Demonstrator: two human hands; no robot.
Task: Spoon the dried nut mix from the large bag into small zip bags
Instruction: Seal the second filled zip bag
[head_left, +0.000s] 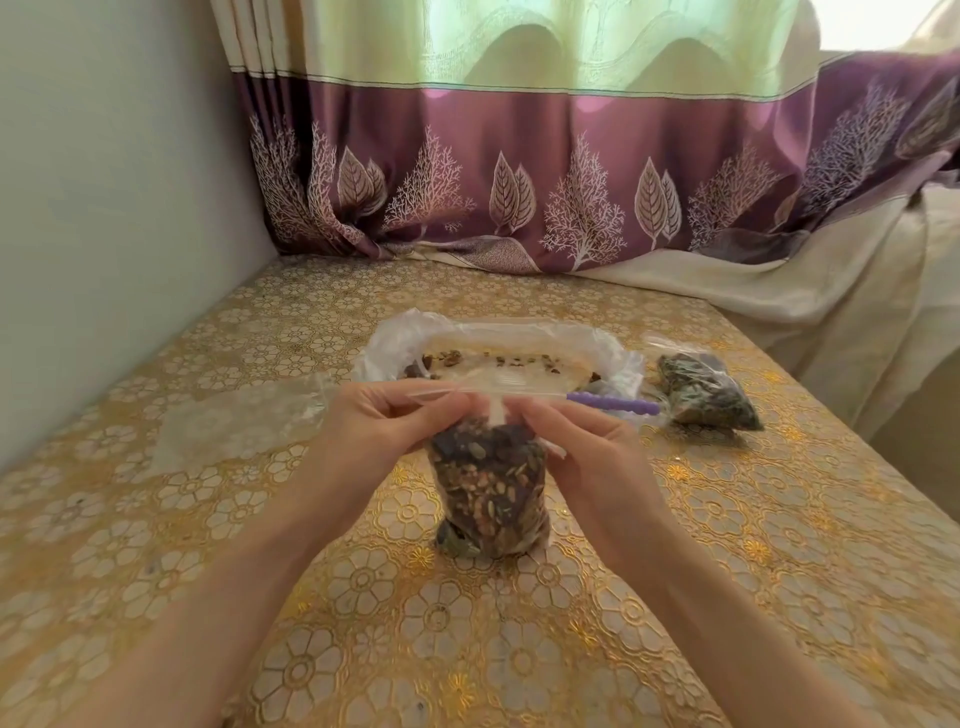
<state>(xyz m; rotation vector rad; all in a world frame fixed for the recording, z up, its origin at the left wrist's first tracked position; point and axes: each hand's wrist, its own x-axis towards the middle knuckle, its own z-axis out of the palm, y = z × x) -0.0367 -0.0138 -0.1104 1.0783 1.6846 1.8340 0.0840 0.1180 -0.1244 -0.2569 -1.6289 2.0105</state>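
Note:
A small clear zip bag (491, 493), filled with dark nut mix, stands upright on the table in front of me. My left hand (387, 423) and my right hand (576, 441) both pinch its top strip, fingertips meeting at the middle. Just behind it the large plastic bag (395, 338) lies open with its rim rolled down and a few nuts visible inside. A purple spoon handle (613, 404) sticks out to the right from behind my right fingers; its bowl is hidden.
A filled small zip bag (706, 392) lies at the right of the large bag. Empty clear bags (234, 421) lie flat at the left. The table has a gold floral cloth (363, 623); a wall at the left, a curtain (519, 182) behind.

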